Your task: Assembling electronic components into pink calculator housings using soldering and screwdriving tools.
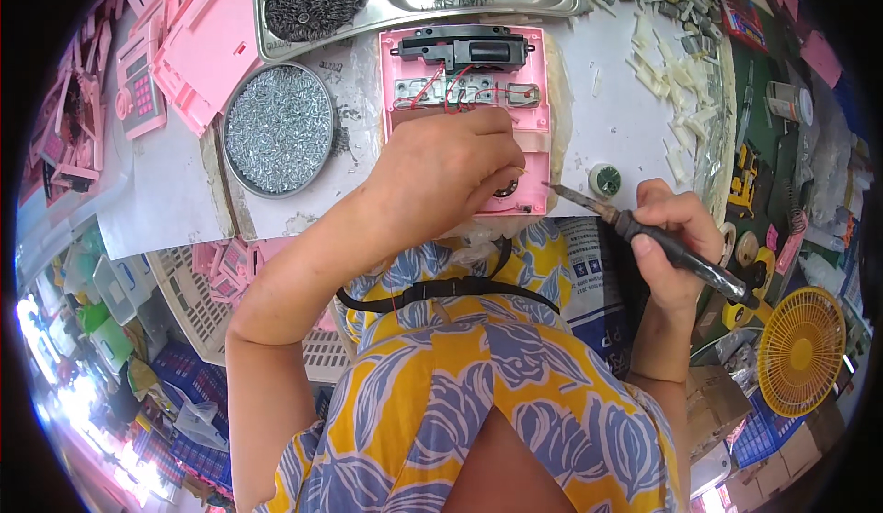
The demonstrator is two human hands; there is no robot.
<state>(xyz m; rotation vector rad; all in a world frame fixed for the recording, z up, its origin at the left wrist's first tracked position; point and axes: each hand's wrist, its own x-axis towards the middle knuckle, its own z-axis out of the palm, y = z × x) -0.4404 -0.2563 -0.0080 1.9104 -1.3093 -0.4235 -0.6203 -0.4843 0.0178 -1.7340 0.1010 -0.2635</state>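
A pink plastic housing lies open on the table in front of me. At its far end sits a black plastic part, with a metal-looking strip and thin red wires nearer to me. My left hand bends over the near half of the housing, fingers pinched together. What the fingertips hold is too small to make out, and the hand covers much of the inside. My right hand grips a soldering iron by its black handle. The iron's tip points left, at the housing's right edge, close to the left fingertips.
A round dish of small screws stands left of the housing. Beyond is a metal tray with dark springs. A small round pot sits near the iron. Pale plastic pieces lie right; pink panels are stacked left.
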